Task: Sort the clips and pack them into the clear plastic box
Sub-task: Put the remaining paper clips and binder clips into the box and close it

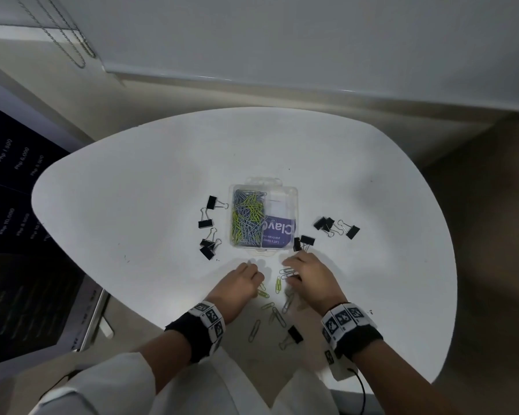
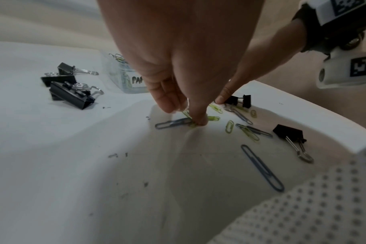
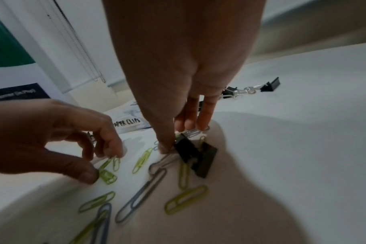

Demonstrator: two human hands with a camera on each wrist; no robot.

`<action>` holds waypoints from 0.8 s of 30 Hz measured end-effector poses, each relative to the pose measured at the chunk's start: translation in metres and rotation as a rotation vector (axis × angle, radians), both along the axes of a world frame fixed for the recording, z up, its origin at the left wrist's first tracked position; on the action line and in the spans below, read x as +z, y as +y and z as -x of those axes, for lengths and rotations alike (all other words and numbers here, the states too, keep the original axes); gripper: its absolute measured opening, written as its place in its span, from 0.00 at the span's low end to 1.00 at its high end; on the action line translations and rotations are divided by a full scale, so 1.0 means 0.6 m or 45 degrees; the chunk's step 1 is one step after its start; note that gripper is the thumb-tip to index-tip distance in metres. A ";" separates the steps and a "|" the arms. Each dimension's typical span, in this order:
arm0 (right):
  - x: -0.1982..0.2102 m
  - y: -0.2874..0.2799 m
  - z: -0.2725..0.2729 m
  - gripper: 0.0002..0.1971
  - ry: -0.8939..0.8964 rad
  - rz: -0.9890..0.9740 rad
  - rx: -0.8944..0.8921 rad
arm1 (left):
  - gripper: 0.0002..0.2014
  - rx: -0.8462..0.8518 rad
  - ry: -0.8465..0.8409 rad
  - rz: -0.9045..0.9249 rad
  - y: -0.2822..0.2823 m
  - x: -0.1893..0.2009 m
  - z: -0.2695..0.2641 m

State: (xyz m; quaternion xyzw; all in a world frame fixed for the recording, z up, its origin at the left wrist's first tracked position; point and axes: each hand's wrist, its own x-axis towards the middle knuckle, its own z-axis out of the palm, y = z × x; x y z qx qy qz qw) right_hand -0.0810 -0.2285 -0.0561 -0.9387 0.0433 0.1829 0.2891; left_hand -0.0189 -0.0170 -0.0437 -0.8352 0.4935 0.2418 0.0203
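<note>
The clear plastic box [image 1: 282,202] lies open mid-table, its left compartment full of green and blue-grey paper clips [image 1: 247,218]. Loose green and grey paper clips [image 1: 277,284] are scattered in front of it. My left hand [image 1: 253,275] reaches down among them and pinches a green paper clip [image 2: 193,124] against the table between thumb and fingers; a blue-grey clip [image 2: 171,123] lies touching it. My right hand [image 1: 291,275] is curled over grey paper clips [image 1: 286,272], thumb and fingers [image 3: 190,122] closed on them, right beside two black binder clips [image 3: 190,153].
Black binder clips lie in a group left of the box [image 1: 209,229] and another to its right [image 1: 336,227]; one more [image 1: 294,333] sits by the near table edge. The white table [image 1: 132,205] is rounded. A dark printed board [image 1: 9,235] stands at the left.
</note>
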 end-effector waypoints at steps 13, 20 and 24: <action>-0.002 0.023 0.004 0.04 -0.094 0.072 0.060 | 0.27 0.063 -0.012 -0.145 0.000 0.018 0.018; 0.063 0.064 -0.069 0.01 -0.336 -0.416 -0.173 | 0.24 0.034 -0.069 -0.022 0.040 -0.001 -0.004; 0.054 0.073 -0.123 0.10 -0.256 -0.554 -0.396 | 0.19 0.159 -0.023 0.166 0.048 0.011 -0.019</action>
